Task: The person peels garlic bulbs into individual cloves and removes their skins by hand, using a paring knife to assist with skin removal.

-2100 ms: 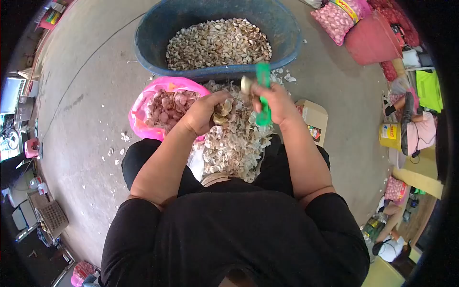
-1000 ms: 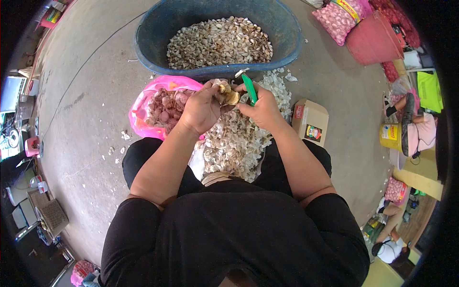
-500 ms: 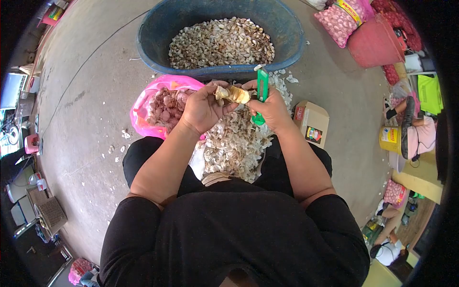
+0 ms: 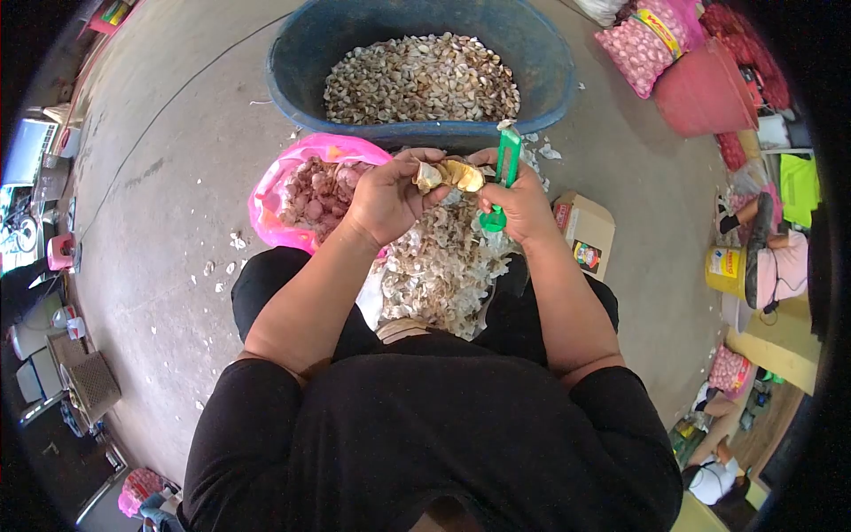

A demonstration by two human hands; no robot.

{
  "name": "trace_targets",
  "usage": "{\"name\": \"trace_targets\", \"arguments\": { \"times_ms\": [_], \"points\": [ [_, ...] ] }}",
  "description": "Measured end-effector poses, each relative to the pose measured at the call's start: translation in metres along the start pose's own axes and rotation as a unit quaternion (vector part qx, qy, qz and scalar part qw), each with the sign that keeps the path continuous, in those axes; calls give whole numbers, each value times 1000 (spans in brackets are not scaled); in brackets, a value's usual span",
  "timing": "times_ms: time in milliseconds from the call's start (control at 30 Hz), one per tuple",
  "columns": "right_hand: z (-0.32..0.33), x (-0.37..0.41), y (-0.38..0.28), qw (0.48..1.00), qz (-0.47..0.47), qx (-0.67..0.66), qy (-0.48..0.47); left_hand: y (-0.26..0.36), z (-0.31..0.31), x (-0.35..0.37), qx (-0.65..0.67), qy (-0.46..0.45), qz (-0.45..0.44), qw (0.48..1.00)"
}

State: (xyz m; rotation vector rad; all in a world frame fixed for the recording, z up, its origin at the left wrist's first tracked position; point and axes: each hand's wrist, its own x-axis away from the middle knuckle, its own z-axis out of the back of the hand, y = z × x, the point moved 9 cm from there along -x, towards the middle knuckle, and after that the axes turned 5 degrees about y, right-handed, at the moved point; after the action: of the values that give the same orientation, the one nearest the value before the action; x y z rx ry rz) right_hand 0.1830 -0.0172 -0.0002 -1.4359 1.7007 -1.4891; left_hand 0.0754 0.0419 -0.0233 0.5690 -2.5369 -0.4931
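In the head view my left hand (image 4: 390,197) pinches a garlic clove (image 4: 427,177) in pale skin. My right hand (image 4: 519,202) is closed round a green utility knife (image 4: 508,160), held upright with a pale scrap at its top end. Between my hands is an opened piece of garlic bulb (image 4: 463,176) with a yellowish inner side, and the fingers of my right hand touch it. Below them, a heap of garlic skins (image 4: 439,266) lies between my legs. Left of my left hand, a pink bag (image 4: 266,191) stands open with purplish garlic bulbs (image 4: 315,199) inside.
Beyond my hands stands a blue tub (image 4: 292,93) with many loose cloves (image 4: 421,80). A cardboard box (image 4: 587,226) lies by my right knee. Far right are a red bucket (image 4: 705,93), a garlic sack (image 4: 640,53) and other people, partly seen. A cable (image 4: 186,84) crosses the floor.
The clove in my left hand now stands further apart from the bulb piece, its pale side showing. The whole view has shifted slightly, and both hands appear a little further right.
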Motion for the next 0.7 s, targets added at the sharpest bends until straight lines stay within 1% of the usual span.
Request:
{"name": "trace_targets", "arguments": {
  "times_ms": [67, 133, 167, 200, 233, 267, 333, 367, 400, 433, 467, 533, 567, 600, 667, 700],
  "points": [
    [3, 0, 0, 1000, 5, 13, 6, 0, 1, 0, -5, -6, 5, 1000],
    [7, -3, 0, 999, 10, 33, 10, -1, -7, 3, -3, 6, -5, 1000],
    [12, -7, 0, 999, 14, 49, 17, 2, -1, 1, -167, 45, -44, 984],
    [29, -10, -11, 972, 107, 186, 95, 4, 5, 0, -327, 93, -68, 938],
    [36, -7, -24, 912, 200, 315, 169, 11, 14, 2, -446, 124, -125, 878],
    [43, -10, -21, 911, 169, 328, 184, 14, 27, 4, -556, 153, -175, 798],
    [52, -6, -19, 902, 108, 354, 222, 32, 73, -4, -620, 173, -213, 735],
    [50, -9, -16, 916, 93, 332, 206, 48, 86, -4, -652, 175, -233, 700],
    [49, -10, -12, 928, 75, 311, 192, 74, 92, 10, -678, 265, -160, 666],
    [48, -8, -5, 939, 51, 290, 179, 95, 128, 21, -660, 365, -181, 631],
    [46, -5, 0, 935, 36, 309, 170, 104, 194, 16, -601, 424, -159, 658],
    [39, -7, 2, 925, 17, 348, 154, 108, 233, 7, -691, 411, -69, 591],
    [44, -12, 7, 916, 67, 364, 155, 106, 241, 1, -756, 396, -41, 520],
    [40, -12, 8, 917, 59, 364, 153, 104, 240, -2, -813, 377, -11, 444],
    [31, -10, 5, 916, 41, 369, 151, 80, 216, -28, -907, 248, -76, 331],
    [26, -10, 6, 918, 9, 372, 137, 59, 205, -37, -941, 178, -105, 268]
  ]
}}
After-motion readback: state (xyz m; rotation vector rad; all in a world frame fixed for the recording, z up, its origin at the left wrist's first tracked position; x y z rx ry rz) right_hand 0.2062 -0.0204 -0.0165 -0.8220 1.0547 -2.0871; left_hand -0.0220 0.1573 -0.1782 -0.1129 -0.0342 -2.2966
